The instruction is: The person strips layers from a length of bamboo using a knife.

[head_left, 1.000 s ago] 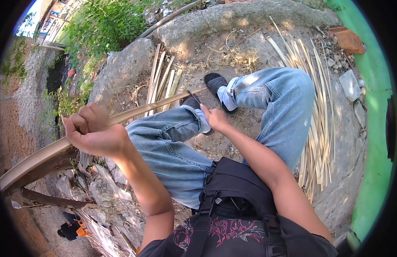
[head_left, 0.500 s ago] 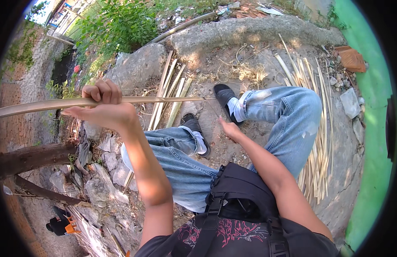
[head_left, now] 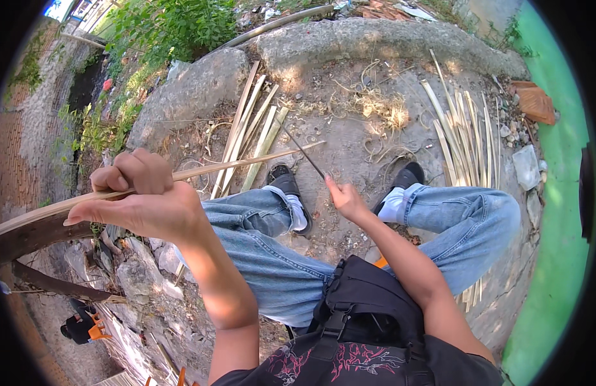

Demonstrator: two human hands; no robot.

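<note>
Gripping a long bamboo strip [head_left: 201, 172] in a closed fist, the left hand [head_left: 140, 202] kept it raised over the knees. The right hand [head_left: 345, 201] pinched a thin dark blade [head_left: 302, 150]. Many finished strips [head_left: 462, 138] already lay on the ground [head_left: 349, 138], so the work seemed well advanced.

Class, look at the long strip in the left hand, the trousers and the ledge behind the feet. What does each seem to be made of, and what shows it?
Long strip: probably split bamboo, pale, dry, matte, like the slats on the ground.
Trousers: blue denim, faded, with visible seams.
Ledge: looks like rough concrete or stone, grey and pitted.
</note>
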